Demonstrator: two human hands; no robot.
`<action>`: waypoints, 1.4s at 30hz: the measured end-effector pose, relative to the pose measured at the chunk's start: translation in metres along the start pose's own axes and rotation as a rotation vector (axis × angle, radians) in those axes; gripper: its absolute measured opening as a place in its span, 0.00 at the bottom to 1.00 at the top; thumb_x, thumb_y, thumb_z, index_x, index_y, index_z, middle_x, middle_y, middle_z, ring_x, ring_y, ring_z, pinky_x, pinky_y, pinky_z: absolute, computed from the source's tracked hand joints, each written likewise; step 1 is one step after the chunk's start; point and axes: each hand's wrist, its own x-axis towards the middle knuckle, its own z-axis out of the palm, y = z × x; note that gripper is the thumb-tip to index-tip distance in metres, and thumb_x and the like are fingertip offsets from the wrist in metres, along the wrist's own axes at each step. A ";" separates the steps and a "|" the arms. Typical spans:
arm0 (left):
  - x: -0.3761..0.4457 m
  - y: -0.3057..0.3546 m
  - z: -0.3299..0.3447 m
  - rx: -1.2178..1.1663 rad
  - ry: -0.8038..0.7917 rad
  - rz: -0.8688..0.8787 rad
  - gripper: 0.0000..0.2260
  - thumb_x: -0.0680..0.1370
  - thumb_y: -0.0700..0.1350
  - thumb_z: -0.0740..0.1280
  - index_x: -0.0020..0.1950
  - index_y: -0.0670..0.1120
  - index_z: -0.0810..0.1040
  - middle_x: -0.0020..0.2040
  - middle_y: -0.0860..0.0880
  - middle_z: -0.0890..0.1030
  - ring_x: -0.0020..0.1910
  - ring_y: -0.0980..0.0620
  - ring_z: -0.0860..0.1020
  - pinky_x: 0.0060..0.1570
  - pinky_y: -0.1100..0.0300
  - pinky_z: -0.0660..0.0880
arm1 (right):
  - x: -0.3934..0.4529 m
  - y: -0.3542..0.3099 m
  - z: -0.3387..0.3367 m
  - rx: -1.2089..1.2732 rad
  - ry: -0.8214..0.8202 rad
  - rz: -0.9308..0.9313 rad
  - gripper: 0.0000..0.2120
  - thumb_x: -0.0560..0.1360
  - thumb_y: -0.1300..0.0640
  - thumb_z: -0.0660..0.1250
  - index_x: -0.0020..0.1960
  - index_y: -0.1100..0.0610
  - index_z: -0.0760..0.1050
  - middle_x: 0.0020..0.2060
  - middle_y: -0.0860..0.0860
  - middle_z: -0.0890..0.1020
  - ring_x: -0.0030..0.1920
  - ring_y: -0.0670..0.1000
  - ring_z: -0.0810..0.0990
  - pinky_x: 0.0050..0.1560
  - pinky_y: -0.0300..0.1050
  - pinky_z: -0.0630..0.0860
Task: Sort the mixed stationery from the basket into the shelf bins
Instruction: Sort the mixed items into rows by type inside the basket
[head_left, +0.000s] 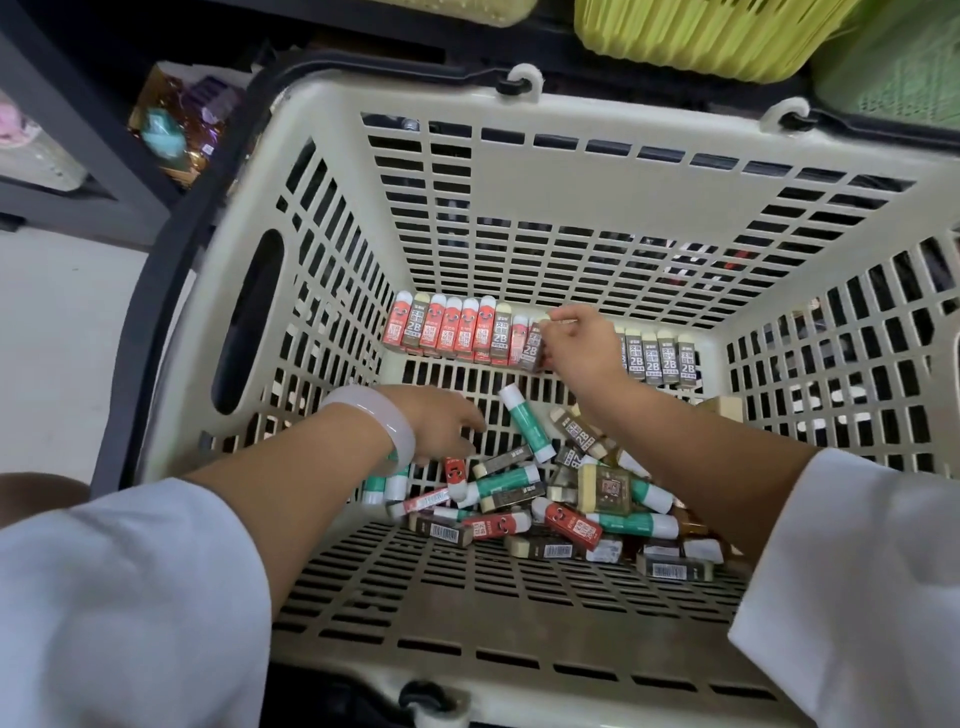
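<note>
While right hand (576, 345) fingers pinch a 2B eraser (534, 347) into the row, keep it upright; left hand (441, 426) fingers, loosely apart, reach the pile (545, 499) just below.

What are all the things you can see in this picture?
basket: one, beige plastic with slotted walls, fills the middle.
row of erasers: red and dark-brown 2B ones mixed, standing along the far wall.
loose pile: many red erasers, brown erasers and green-and-white glue sticks, near side of the floor.
glue stick: one, green and white, lying tilted above the pile.
bins: yellow-green ones, on the shelf above.
bangle: one, pale, left wrist.
left hand: reaching into the pile.
right hand: pinching a brown 2B eraser in the row.
</note>
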 end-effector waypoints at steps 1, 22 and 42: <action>0.000 0.001 0.002 -0.002 -0.081 -0.002 0.21 0.81 0.48 0.56 0.74 0.51 0.61 0.63 0.46 0.74 0.48 0.51 0.77 0.42 0.63 0.71 | 0.002 -0.001 0.002 0.013 0.011 0.012 0.08 0.77 0.61 0.62 0.56 0.59 0.73 0.35 0.51 0.77 0.36 0.51 0.75 0.40 0.50 0.78; 0.003 -0.009 -0.013 -0.542 0.507 0.089 0.23 0.76 0.35 0.63 0.69 0.50 0.67 0.32 0.50 0.70 0.31 0.49 0.74 0.47 0.46 0.79 | -0.041 0.020 -0.007 -1.271 -0.762 -1.010 0.13 0.77 0.53 0.61 0.58 0.56 0.76 0.52 0.50 0.79 0.54 0.48 0.71 0.59 0.43 0.69; 0.010 -0.012 -0.015 -0.773 0.680 -0.061 0.12 0.77 0.45 0.66 0.36 0.45 0.69 0.36 0.45 0.81 0.27 0.59 0.77 0.30 0.64 0.72 | -0.004 -0.005 -0.006 -0.037 -0.033 0.020 0.05 0.76 0.66 0.62 0.47 0.58 0.73 0.42 0.52 0.77 0.39 0.49 0.77 0.43 0.41 0.79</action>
